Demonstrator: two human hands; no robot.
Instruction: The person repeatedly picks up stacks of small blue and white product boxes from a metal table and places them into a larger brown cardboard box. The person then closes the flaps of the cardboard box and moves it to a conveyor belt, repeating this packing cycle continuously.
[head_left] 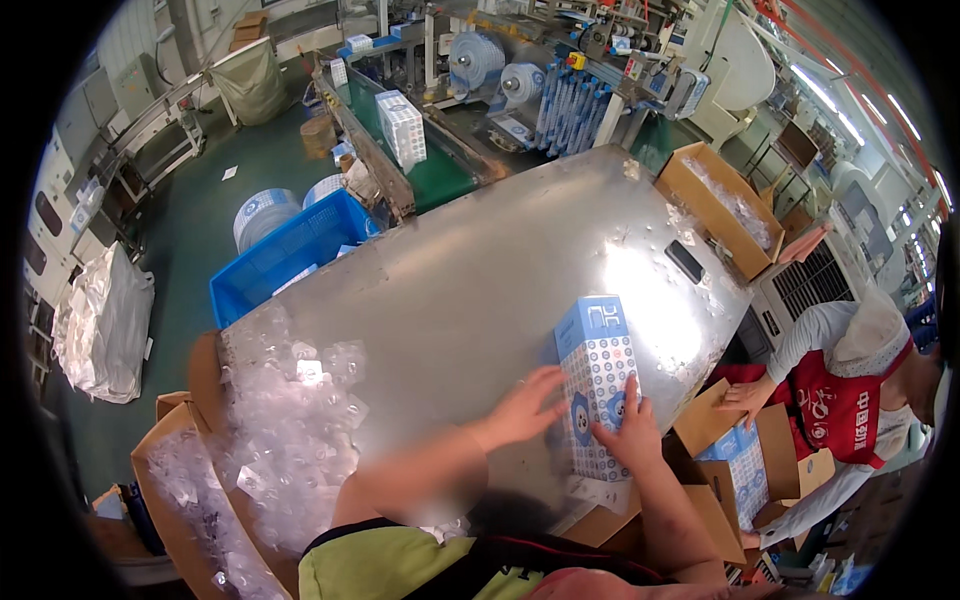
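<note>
Blue-and-white pack [597, 385] resting between two bare hands near the tabletop's near edge

In the head view, the pack is sitting on the metal tabletop [450, 280], close to the near edge and right of its middle, its plain blue end pointing away from the person. A piece of clear plastic [598, 492] is showing at its near end. The left hand [528, 408] is meeting the pack's left side with its fingertips, its grip standing wide with the fingers spread. The right hand [630, 432] is lying against the patterned right side, thumb and fingers parted; whether that grip is clasping firmly, I cannot tell.

A heap of clear plastic pieces [290, 430] is covering the tabletop's left end, and an open carton of similar pieces [160, 432] is standing just beyond that end. A dark phone [685, 262] is lying near the right edge, with another carton [705, 225] standing outside it. Past the far edge, a blue crate [245, 275] is standing by the left corner, while a green conveyor [445, 185] is carrying a similar pack [402, 130]. Off the near edge's right part, a co-worker in a red vest [835, 405] is keeping both hands at an open box [780, 450] containing blue-and-white packs [745, 470].
</note>
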